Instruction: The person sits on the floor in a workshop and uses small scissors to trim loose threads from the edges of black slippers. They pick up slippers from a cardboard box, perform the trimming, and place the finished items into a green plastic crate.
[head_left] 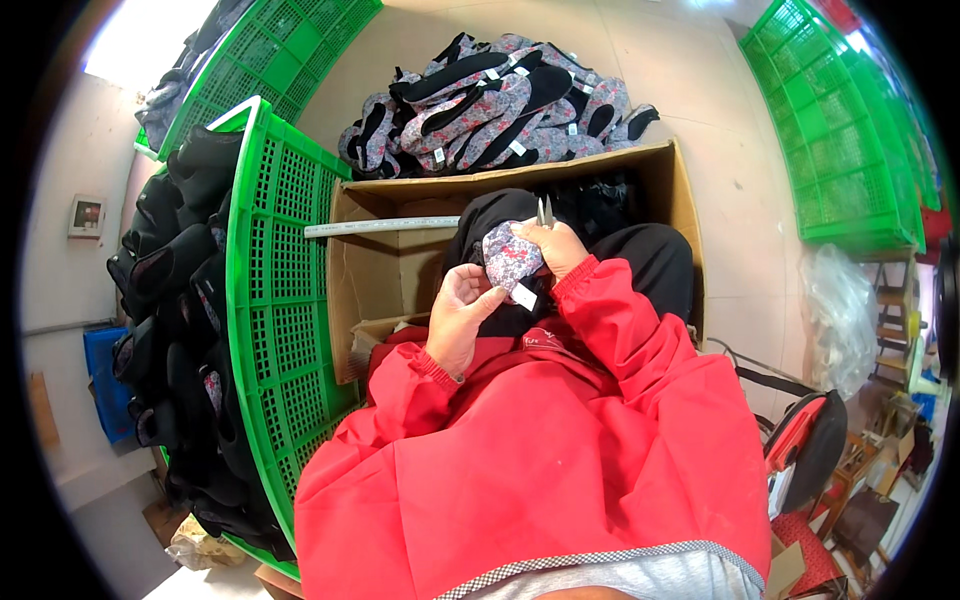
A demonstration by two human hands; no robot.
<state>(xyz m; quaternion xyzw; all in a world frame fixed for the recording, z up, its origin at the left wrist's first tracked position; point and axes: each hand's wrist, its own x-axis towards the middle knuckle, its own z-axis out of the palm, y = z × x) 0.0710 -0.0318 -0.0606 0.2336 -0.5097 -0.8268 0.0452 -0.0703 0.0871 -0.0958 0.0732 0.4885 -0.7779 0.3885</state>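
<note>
Head view

- Left hand (pixel 458 318): raised above the lap, palm toward the camera, fingers curled around the lower edge of a floral shoe upper (pixel 510 257); its grip is pinching that piece between thumb and fingers.
- Right hand (pixel 553 247): just beside the left hand, closed on the upper side of the floral shoe upper and also holding small metal snips (pixel 545 210), whose pointed tips stick up and away from the person.
- Floral shoe upper: grey fabric with a red and pink flower print, held between both hands over the dark trousers (pixel 655 262); its long axis runs from lower right to upper left, the rounded end pointing up and away.
- White tag (pixel 524 296): a small rectangular label hanging from the lower end of the held piece, touching the left fingertips.
- Red sleeves (pixel 560 430): both forearms come in from the lower edge.
- Cardboard box (pixel 395 265): brown, open-topped, right in front of the knees; a long pale strip (pixel 380 227) lies across its left rim.
- Pile of floral uppers (pixel 495 105): on the floor beyond the box, many with black lining and small white tags.
- Green plastic crates (pixel 285 300): upright at the left, dark shoe pieces (pixel 175 290) stacked against them; more green crates (pixel 850 130) at the upper right.
- Clear plastic bag (pixel 838 315): crumpled, on the floor at the right.
</note>
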